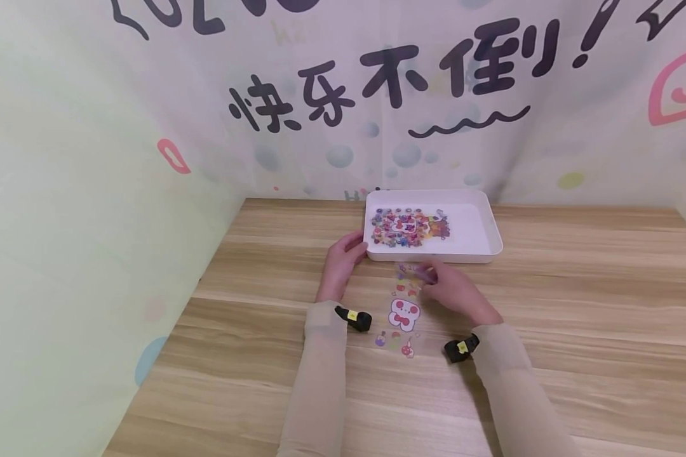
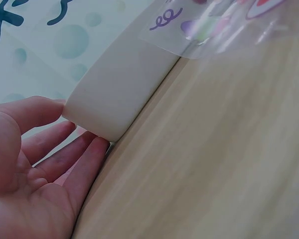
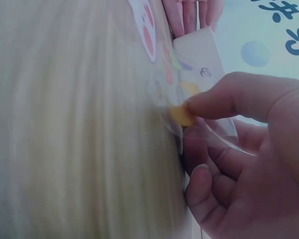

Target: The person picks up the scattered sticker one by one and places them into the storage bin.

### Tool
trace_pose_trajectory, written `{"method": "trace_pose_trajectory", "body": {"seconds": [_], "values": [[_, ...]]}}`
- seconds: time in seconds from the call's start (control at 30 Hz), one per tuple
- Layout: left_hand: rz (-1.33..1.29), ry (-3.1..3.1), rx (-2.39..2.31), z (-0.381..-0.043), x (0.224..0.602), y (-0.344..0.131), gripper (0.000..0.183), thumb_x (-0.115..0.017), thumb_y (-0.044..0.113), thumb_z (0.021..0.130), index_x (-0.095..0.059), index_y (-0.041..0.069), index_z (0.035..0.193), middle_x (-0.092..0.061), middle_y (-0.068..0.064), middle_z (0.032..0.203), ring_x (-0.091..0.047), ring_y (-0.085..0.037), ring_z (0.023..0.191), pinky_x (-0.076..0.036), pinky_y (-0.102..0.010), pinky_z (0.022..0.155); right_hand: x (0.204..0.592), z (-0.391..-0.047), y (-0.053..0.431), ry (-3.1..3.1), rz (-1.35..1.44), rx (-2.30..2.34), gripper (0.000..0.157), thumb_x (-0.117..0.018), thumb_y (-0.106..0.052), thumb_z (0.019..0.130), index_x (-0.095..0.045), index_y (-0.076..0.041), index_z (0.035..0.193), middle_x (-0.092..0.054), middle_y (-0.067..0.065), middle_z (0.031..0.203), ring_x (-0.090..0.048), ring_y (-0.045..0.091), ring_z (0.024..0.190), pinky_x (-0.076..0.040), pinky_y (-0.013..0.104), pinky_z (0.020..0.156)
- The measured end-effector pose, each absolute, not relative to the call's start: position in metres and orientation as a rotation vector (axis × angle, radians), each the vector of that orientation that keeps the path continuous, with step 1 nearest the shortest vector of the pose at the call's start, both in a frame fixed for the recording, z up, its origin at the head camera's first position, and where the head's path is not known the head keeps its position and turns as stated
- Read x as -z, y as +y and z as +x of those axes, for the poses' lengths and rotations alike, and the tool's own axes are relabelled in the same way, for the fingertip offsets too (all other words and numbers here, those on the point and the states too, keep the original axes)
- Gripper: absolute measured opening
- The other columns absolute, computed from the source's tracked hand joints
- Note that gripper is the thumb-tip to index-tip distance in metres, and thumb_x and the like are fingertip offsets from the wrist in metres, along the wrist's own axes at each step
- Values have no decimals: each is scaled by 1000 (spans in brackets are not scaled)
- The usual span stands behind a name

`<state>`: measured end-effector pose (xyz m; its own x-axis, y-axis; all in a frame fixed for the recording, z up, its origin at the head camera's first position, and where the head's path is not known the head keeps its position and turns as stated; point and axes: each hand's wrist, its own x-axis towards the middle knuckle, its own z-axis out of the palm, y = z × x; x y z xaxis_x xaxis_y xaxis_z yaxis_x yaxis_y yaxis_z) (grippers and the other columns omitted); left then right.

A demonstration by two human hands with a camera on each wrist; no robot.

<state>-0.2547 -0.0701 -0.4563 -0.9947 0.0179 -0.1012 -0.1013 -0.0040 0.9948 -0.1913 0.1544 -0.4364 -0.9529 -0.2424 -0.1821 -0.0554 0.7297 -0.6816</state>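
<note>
A clear sticker sheet [image 1: 404,314] with a white bunny face and small coloured pictures hangs from my right hand [image 1: 456,292] over the table. In the right wrist view, thumb and forefinger pinch the sheet near its end, by a yellow picture [image 3: 182,115]. My left hand [image 1: 340,260] is at the left end of a white tray [image 1: 434,258]; in the left wrist view its thumb and fingertips [image 2: 102,145] touch the tray's outer wall, fingers loosely bent. Inside the tray's left part lies a pile of colourful stickers [image 1: 403,228].
The tray stands at the back of the wood-grain table [image 1: 594,285], close to a printed cloth backdrop [image 1: 320,171]. A pale wall [image 1: 80,222] rises along the left table edge. Black wrist cameras [image 1: 462,349] are strapped over both sleeves.
</note>
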Motion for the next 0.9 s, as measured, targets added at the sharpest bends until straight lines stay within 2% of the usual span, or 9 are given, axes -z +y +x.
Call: {"method": "trace_pose_trajectory", "body": {"seconds": [0.23, 0.5, 0.7, 0.9], "values": [[-63, 2146, -2190, -255, 458, -70, 37, -58, 15, 86, -54, 10, 123, -55, -7, 119, -54, -13, 104, -47, -25, 85, 435, -192, 163, 2647, -249, 1076, 23, -58, -17, 84, -47, -7, 102, -55, 9, 87, -50, 21, 73, -44, 29, 60], [-86, 2131, -2186, -255, 457, -70, 36, -57, 14, 87, -54, 11, 123, -54, -6, 120, -53, -12, 104, -47, -25, 86, 438, -194, 175, 2566, -237, 1182, 20, -54, -22, 89, -53, -9, 104, -60, 8, 90, -58, 18, 75, -50, 31, 68], [-87, 2137, -2185, -255, 458, -70, 37, -58, 14, 87, -54, 10, 123, -54, -8, 121, -54, -12, 104, -47, -25, 86, 438, -194, 181, 2519, -246, 1256, 24, -50, -28, 91, -58, -6, 97, -59, 7, 78, -55, 20, 69, -48, 31, 63], [-83, 2134, -2194, -256, 458, -70, 37, -57, 13, 87, -53, 9, 123, -54, -9, 121, -53, -13, 104, -47, -25, 86, 439, -194, 184, 2510, -219, 1315, 28, -49, -32, 91, -55, -7, 100, -57, 9, 80, -52, 21, 68, -48, 30, 61]]}}
